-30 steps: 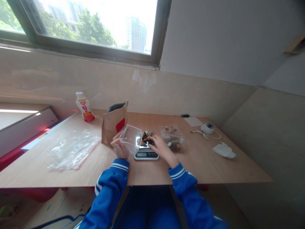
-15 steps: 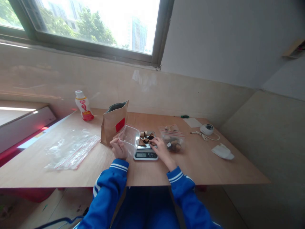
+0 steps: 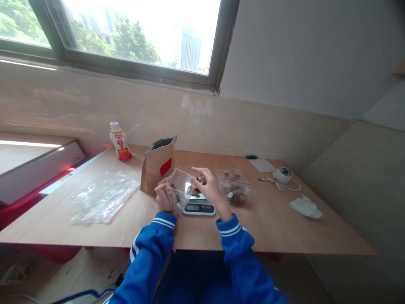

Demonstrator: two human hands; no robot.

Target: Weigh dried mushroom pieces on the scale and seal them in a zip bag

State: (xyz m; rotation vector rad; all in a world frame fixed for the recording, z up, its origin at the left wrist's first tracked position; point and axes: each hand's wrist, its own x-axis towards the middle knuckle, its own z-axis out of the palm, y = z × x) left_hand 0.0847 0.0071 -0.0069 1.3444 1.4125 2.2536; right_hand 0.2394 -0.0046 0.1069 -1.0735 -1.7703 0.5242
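L hand (image 3: 165,198) grips clear zip bag (image 3: 181,187), tilted, mouth open, dark bits low inside, just above digital scale (image 3: 199,207). R hand (image 3: 209,186) raised, fingers apart, narrow spread, nothing seen held, just beside bag. Dark pieces (image 3: 196,191) on scale, part hidden. Brown-filled zip bag (image 3: 234,191) R of scale; kraft pouch (image 3: 157,165) upright L; flat zip bag (image 3: 104,198) farther L on wood table (image 3: 268,228).

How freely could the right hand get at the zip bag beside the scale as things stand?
Quite freely, it seems. The right hand is close to the zip bag with nothing standing between them, while the clear bag, held by the left hand, lies on the hand's other side.
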